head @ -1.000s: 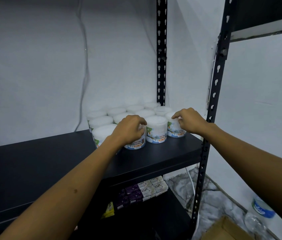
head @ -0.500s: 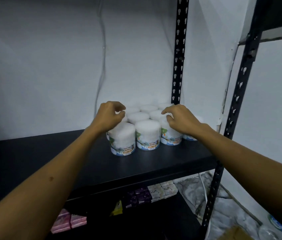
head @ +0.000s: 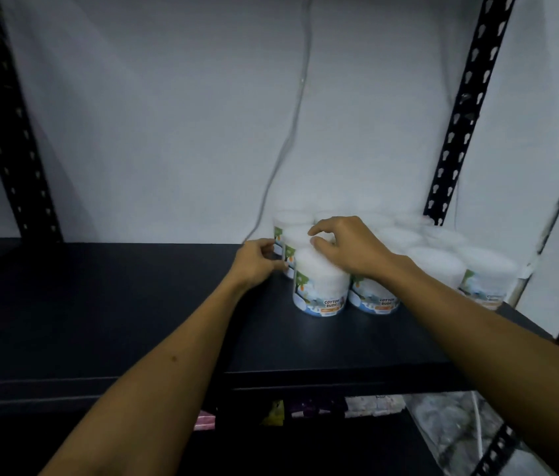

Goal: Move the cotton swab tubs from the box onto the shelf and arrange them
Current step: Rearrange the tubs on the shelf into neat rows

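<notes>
Your left hand (head: 257, 262) presses the tubs' (head: 319, 286) nine-o'clock side; your right hand (head: 346, 249) rests fingertips atop the front-left tub, all clustered on the black shelf (head: 134, 321).

White tubs on a black shelf

The cotton swab tubs (head: 320, 290) are white — labels printed green, blue and orange; under them the shelf (head: 116, 304) is matt black, its slotted uprights (head: 456, 132) black too, against a pale grey wall (head: 168, 115).
</notes>
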Tool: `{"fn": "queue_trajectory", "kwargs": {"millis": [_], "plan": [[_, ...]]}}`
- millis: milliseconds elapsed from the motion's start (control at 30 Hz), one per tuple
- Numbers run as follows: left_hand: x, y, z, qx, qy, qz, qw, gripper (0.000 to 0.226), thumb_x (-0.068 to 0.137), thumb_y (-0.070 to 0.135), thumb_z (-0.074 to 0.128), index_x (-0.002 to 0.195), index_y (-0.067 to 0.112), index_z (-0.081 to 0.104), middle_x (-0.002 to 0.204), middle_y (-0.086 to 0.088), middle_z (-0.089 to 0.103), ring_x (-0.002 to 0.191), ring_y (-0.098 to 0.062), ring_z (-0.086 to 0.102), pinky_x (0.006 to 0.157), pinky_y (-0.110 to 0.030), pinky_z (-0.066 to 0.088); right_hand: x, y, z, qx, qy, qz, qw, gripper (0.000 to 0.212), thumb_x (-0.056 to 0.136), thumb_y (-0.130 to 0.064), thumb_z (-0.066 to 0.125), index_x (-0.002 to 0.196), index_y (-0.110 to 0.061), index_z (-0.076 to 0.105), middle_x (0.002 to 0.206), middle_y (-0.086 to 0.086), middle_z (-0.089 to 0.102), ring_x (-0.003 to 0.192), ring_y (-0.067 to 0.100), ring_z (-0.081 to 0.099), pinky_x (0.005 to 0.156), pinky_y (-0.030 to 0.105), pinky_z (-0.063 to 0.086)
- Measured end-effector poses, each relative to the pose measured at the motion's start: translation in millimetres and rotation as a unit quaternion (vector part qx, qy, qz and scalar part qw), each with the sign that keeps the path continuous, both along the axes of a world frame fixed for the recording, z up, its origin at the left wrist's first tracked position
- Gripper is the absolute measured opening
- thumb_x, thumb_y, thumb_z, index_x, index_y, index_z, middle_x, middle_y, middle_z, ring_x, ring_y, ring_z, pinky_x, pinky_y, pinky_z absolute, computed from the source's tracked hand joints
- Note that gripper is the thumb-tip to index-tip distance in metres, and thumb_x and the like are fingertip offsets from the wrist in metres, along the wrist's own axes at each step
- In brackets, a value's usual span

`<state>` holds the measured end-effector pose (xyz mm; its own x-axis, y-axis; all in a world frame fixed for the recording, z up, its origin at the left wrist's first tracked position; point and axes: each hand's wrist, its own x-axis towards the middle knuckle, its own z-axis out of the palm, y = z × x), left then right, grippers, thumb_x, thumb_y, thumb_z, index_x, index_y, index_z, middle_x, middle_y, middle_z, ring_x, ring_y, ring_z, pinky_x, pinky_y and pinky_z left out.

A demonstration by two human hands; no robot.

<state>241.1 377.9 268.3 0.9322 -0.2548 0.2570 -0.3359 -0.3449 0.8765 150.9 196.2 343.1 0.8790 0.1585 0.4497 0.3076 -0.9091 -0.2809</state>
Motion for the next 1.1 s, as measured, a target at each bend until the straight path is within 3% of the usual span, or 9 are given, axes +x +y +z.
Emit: {"fn": "queue_trajectory", "kwargs": {"millis": [100, 200, 433, 567, 633, 767, 900, 1000, 1100], "plan": [[9.7, -2.9, -2.6, 0.009, 0.013, -0.033, 0.999, 0.062, 0.069, 0.015, 0.082, 0.127, 0.01, 0.06, 0.121, 0.0, 0.066, 0.11, -0.011, 0.061, 0.101, -0.03, 0.047, 5.6, 0.6, -3.5, -0.011, 0.021, -0.009, 1.0, 0.023, 0.09, -0.026, 0.056, 0.107, -0.018, 0.07, 0.115, 0.001, 0.066, 0.102, 0.019, 0.06, 0.087, 0.03, 0.046], [13.4, -3.1, -7.8, -0.007, 0.022, -0.052, 0.998, 0.052, 0.072, 0.013, 0.081, 0.121, 0.008, 0.065, 0.113, -0.002, 0.07, 0.105, -0.01, 0.065, 0.1, -0.034, 0.049, 9.0, -0.7, -4.6, -0.02, 0.025, -0.005, 0.999, 0.022, 0.09, -0.027, 0.054, 0.101, -0.019, 0.072, 0.109, 0.001, 0.069, 0.101, 0.019, 0.061, 0.087, 0.034, 0.049], [10.5, -3.7, -6.7, -0.027, 0.014, -0.035, 0.999, 0.046, 0.071, 0.014, 0.083, 0.114, 0.008, 0.068, 0.104, -0.001, 0.072, 0.095, -0.008, 0.068, 0.087, -0.019, 0.051, 7.6, -0.7, -5.2, -0.009, 0.026, -0.004, 1.0, 0.023, 0.09, -0.027, 0.053, 0.099, -0.019, 0.072, 0.103, -0.001, 0.071, 0.096, 0.018, 0.062, 0.085, 0.036, 0.05], [21.5, 8.1, -3.4, -0.025, 0.047, -0.061, 0.997, 0.031, 0.074, 0.01, 0.079, 0.104, 0.01, 0.07, 0.093, -0.002, 0.075, 0.094, -0.014, 0.07, 0.093, -0.029, 0.052, 5.1, -0.7, -6.3, -0.005, 0.028, -0.002, 1.0, 0.024, 0.09, -0.023, 0.052, 0.103, -0.015, 0.072, 0.106, 0.0, 0.071, 0.099, 0.018, 0.062, 0.088, 0.036, 0.049], [30.6, 11.9, -1.6, -0.031, 0.047, -0.028, 0.998, 0.025, 0.078, 0.007, 0.074, 0.103, 0.01, 0.069, 0.091, -0.004, 0.074, 0.095, -0.017, 0.069, 0.095, -0.032, 0.052, 4.2, -1.0, -6.1, 0.005, 0.032, 0.001, 0.999, 0.026, 0.09, -0.021, 0.052, 0.106, -0.014, 0.071, 0.108, 0.0, 0.071, 0.101, 0.017, 0.062, 0.091, 0.035, 0.049], [49.6, 2.7, -1.5, -0.026, 0.037, 0.046, 0.998, 0.056, 0.076, 0.012, 0.078, 0.127, 0.007, 0.057, 0.118, -0.007, 0.065, 0.109, -0.02, 0.062, 0.098, -0.033, 0.048, 4.7, -1.0, -6.0, 0.016, 0.037, 0.003, 0.999, 0.026, 0.091, -0.019, 0.052, 0.109, -0.014, 0.071, 0.109, -0.001, 0.07, 0.102, 0.015, 0.062, 0.092, 0.033, 0.048], [66.8, -7.0, -0.6, -0.001, 0.041, 0.018, 0.999, 0.091, 0.071, 0.02, 0.084, 0.146, 0.009, 0.034, 0.144, -0.009, 0.046, 0.128, -0.023, 0.048, 0.107, -0.037, 0.041, 5.7, -0.7, -7.5, 0.023, 0.029, 0.009, 0.999, 0.024, 0.089, -0.016, 0.052, 0.102, -0.013, 0.073, 0.102, -0.002, 0.072, 0.096, 0.016, 0.063, 0.089, 0.035, 0.049], [75.4, -10.1, -2.0, 0.018, 0.034, -0.002, 0.999, 0.087, 0.074, 0.019, 0.08, 0.147, 0.01, 0.035, 0.145, -0.008, 0.046, 0.131, -0.022, 0.046, 0.109, -0.039, 0.038, 5.7, -0.5, -7.8, 0.025, 0.021, 0.009, 0.999, 0.023, 0.089, -0.015, 0.053, 0.099, -0.013, 0.073, 0.093, -0.006, 0.071, 0.091, 0.015, 0.062, 0.085, 0.034, 0.049], [77.4, -13.6, -4.3, 0.032, -0.004, -0.008, 0.999, 0.061, 0.075, 0.02, 0.077, 0.132, 0.018, 0.057, 0.129, 0.001, 0.062, 0.12, -0.017, 0.057, 0.105, -0.036, 0.044, 5.5, -0.2, -7.7, 0.024, 0.016, 0.011, 1.0, 0.023, 0.089, -0.016, 0.053, 0.101, -0.014, 0.073, 0.084, -0.012, 0.065, 0.086, 0.011, 0.06, 0.083, 0.03, 0.048]]}}
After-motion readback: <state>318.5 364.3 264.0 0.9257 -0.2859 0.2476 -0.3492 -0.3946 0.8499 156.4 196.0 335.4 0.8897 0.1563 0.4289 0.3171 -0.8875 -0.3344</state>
